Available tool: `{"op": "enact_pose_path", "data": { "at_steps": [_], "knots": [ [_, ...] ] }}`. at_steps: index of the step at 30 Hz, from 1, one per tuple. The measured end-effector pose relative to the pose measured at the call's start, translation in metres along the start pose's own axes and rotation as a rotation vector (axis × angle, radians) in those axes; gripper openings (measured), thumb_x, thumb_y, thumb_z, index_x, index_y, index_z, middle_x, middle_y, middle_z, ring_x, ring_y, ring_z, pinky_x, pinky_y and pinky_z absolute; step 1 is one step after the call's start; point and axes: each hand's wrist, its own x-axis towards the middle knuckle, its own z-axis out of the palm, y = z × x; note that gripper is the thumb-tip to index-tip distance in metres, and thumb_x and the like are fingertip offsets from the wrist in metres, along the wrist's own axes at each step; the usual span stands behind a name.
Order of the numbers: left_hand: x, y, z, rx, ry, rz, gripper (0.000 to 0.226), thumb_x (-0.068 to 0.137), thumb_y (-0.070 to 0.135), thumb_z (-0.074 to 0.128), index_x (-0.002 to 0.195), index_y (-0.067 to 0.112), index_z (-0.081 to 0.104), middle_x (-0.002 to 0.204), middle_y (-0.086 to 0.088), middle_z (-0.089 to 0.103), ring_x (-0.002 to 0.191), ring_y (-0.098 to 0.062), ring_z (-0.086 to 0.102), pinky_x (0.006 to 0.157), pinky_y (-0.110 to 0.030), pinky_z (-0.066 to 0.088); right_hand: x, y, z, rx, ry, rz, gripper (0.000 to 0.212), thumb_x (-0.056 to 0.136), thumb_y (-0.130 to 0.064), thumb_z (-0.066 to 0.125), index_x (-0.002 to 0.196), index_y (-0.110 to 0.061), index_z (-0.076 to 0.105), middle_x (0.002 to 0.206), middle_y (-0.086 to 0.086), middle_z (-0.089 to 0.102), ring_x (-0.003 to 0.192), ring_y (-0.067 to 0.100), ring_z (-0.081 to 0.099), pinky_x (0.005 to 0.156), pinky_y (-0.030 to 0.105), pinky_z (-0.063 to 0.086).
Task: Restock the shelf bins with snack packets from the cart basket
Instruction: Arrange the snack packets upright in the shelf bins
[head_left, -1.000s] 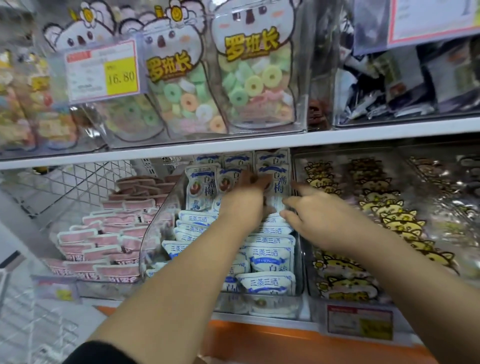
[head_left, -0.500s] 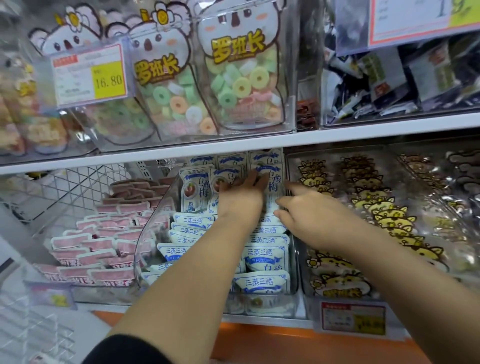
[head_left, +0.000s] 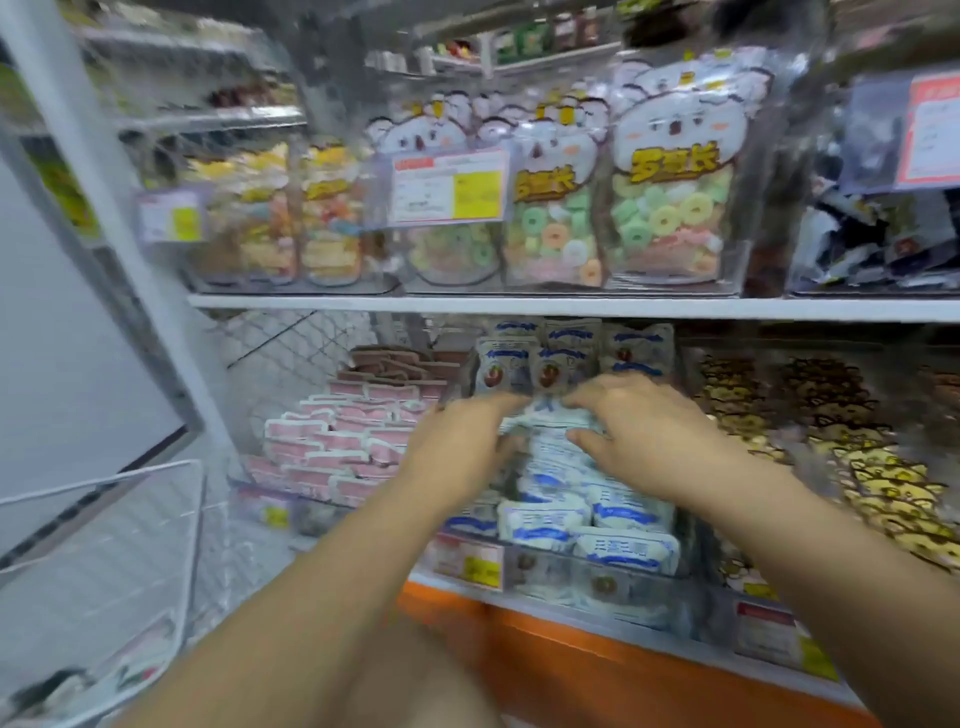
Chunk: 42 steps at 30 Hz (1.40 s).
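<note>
Packets (head_left: 543, 519): glossy white-blue pillow pouches, stacked in rows inside the clear plastic bin (head_left: 597, 582). The front ones lie flat with the long axis across. The back ones stand upright, faces toward you. Your left hand (head_left: 462, 447) and right hand (head_left: 654, 431) meet mid-bin, each apparently pinching packets, fingers over, thumb under. Motion blur smears the print and your fingertips. Wire basket (head_left: 130, 519) sits bottom left, cut off.

White, blue-printed snack packets (head_left: 540, 519) lying flat in overlapping rows at centre frame in a clear shelf bin (head_left: 597, 582), upright ones behind. White wire cart basket (head_left: 156, 470) at lower left, contents blurred
</note>
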Motion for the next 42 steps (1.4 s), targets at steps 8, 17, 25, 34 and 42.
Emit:
{"op": "enact_pose_path", "data": {
  "at_steps": [8,17,25,34,42],
  "knots": [
    [-0.138,-0.135,-0.060,-0.076,0.026,-0.366,0.032,0.095,0.033,0.060,0.127,0.038,0.059,0.124,0.020,0.064,0.107,-0.005,0.063,0.090,-0.030,0.050,0.043,-0.158,0.024,0.172,-0.040,-0.364,0.036,0.094,-0.041,0.055,0.129,-0.035,0.058,0.129,-0.010,0.064,0.120,0.018,0.058,0.093,0.037,0.051],
    [-0.290,-0.242,-0.094,0.030,-0.064,-0.759,0.030,0.097,0.039,0.057,0.127,0.041,0.057,0.124,0.022,0.062,0.106,-0.002,0.062,0.088,-0.031,0.052,0.073,-0.320,0.075,0.241,-0.262,-0.689,0.033,0.094,-0.038,0.061,0.126,-0.031,0.062,0.118,-0.012,0.067,0.107,0.013,0.062,0.090,0.029,0.049],
    [-0.341,-0.282,-0.108,-0.005,-0.101,-0.954,0.040,0.097,0.037,0.058,0.137,0.036,0.051,0.132,0.013,0.060,0.112,-0.012,0.061,0.094,-0.039,0.052,0.099,-0.417,0.138,0.062,-0.663,-0.850,0.046,0.094,-0.036,0.063,0.137,-0.021,0.056,0.129,0.000,0.063,0.109,0.021,0.061,0.095,0.033,0.050],
    [-0.335,-0.275,-0.102,-0.037,0.000,-0.982,0.042,0.099,0.037,0.055,0.140,0.038,0.046,0.133,0.017,0.058,0.117,-0.009,0.058,0.092,-0.037,0.052,0.105,-0.473,0.215,-0.268,-0.818,-0.778,0.052,0.086,-0.027,0.066,0.135,-0.013,0.054,0.129,0.008,0.061,0.112,0.028,0.061,0.097,0.045,0.051],
    [-0.335,-0.278,-0.104,-0.044,0.014,-0.999,0.040,0.100,0.034,0.054,0.139,0.038,0.046,0.132,0.017,0.059,0.115,-0.009,0.059,0.089,-0.034,0.051,0.117,-0.470,0.223,-0.147,-0.805,-0.652,0.036,0.087,-0.025,0.072,0.115,-0.005,0.066,0.114,0.011,0.067,0.091,0.023,0.063,0.078,0.029,0.051]
  ]
}}
